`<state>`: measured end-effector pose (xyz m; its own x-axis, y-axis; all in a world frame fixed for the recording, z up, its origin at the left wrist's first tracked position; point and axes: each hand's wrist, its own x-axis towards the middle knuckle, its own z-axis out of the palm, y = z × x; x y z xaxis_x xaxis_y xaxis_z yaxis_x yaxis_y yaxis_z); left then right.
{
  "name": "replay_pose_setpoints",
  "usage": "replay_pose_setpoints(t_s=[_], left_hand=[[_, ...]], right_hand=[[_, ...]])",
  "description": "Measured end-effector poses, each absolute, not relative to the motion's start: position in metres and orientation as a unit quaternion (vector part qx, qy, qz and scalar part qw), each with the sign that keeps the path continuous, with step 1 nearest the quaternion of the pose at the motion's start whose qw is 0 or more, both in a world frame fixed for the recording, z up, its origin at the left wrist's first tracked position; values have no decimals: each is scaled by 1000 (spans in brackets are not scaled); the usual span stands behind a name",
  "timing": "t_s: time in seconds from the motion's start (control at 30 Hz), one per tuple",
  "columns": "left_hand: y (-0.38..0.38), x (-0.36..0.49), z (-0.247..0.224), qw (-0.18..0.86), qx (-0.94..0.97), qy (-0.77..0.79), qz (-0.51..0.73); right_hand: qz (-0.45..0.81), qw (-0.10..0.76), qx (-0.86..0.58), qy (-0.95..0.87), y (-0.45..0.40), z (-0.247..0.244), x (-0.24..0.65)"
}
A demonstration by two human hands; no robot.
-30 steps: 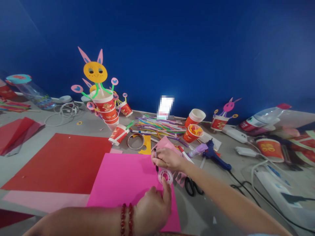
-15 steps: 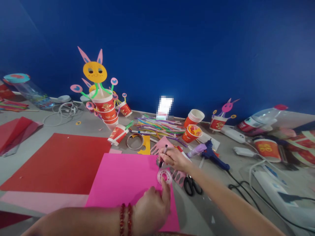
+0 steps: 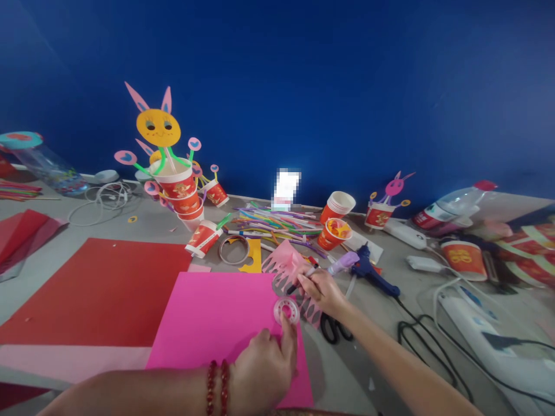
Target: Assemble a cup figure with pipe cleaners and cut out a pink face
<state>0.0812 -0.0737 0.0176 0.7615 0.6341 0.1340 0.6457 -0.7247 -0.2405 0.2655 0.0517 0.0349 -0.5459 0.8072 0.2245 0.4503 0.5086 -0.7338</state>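
Observation:
My left hand (image 3: 264, 364) reaches in over the pink paper (image 3: 217, 312). Its index fingertip presses a small translucent tape roll (image 3: 286, 311) flat near the sheet's right edge, while the other fingers are curled. Between the fingers of my right hand (image 3: 321, 292) is a dark marker pen (image 3: 298, 283), its lower end angled down to the left, just above the tape roll. A light pink paper with cut-out holes (image 3: 286, 257) lies behind and beneath the right hand. Black-handled scissors (image 3: 332, 330) lie partly hidden under the right forearm.
Red paper (image 3: 99, 289) lies left. Behind are a wide tape ring (image 3: 234, 249), pipe cleaners (image 3: 273, 222), and decorated paper cups (image 3: 177, 188). A blue glue gun (image 3: 375, 274) with a black cord, a plastic bottle (image 3: 455, 205) and a power strip (image 3: 481, 335) occupy the right.
My right hand has shifted right and slightly down, and the marker pen now tilts flatter, away from the tape roll. My left fingertip stays on the roll. The whole view has shifted slightly.

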Motion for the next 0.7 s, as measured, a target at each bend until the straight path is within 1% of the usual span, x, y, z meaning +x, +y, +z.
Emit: replay_pose_setpoints(t_s=[0.17,0.4,0.7], left_hand=[[-74,82,17,158,-922,-351,-28],[-74,82,18,157,-924,-348,-14],[-72,81,25,168,-928,-332,-5]], right_hand=[[302,305,-410,-805,34,30,275],[271,332,-450,-783,13,25,286],[280,335,-488,-756,-9,19,297]])
